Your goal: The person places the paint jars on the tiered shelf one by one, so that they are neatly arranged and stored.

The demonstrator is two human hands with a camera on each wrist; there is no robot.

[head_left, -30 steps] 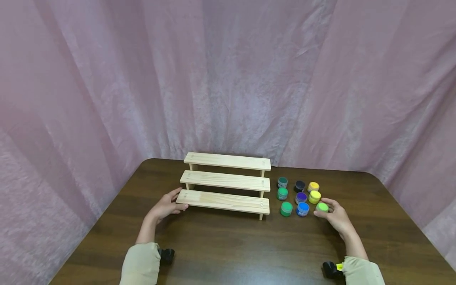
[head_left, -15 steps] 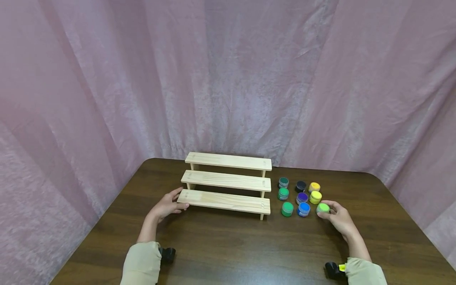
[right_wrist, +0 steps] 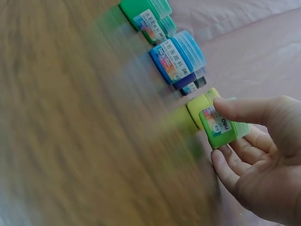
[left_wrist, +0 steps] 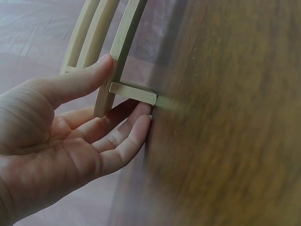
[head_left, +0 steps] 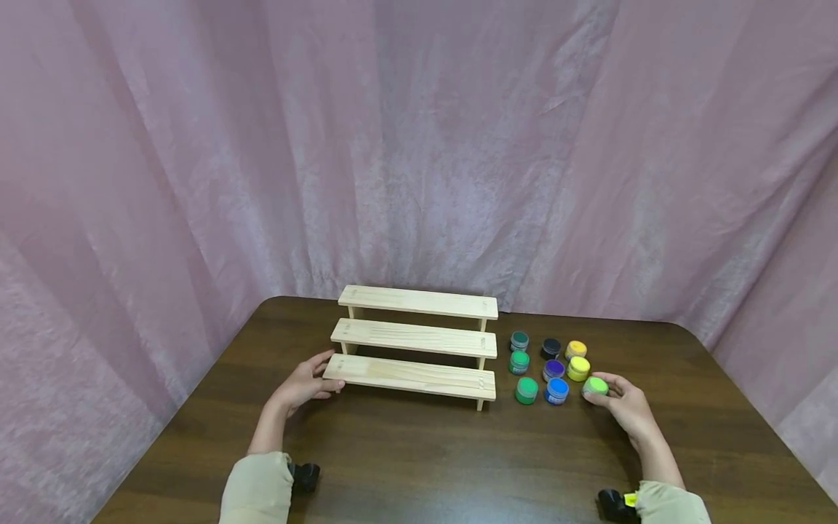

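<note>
In the head view a three-tier wooden rack point(head_left: 409, 375) stands left of the table's middle. My left hand point(head_left: 306, 386) grips the left end of its lowest plank. The left wrist view shows the thumb on the plank point(left_wrist: 123, 44) and fingertips at the short wooden leg point(left_wrist: 134, 92). To the right, my right hand point(head_left: 627, 405) holds a light green paint jar point(head_left: 595, 386) between thumb and fingers. Close up in the right wrist view, the thumb lies over the upper part of this labelled light green jar point(right_wrist: 218, 129), with fingers on its other side.
Several paint jars are grouped between the rack and my right hand, among them a blue jar point(head_left: 556, 391), a yellow jar point(head_left: 578, 369), a purple jar point(head_left: 553, 370) and a green jar point(head_left: 527, 391). A pink curtain point(head_left: 419, 145) hangs behind the brown table point(head_left: 406, 466).
My right hand and the light green jar have shifted slightly to the right, away from the blue jar. The left hand stays at the rack. The head view has tilted slightly.
</note>
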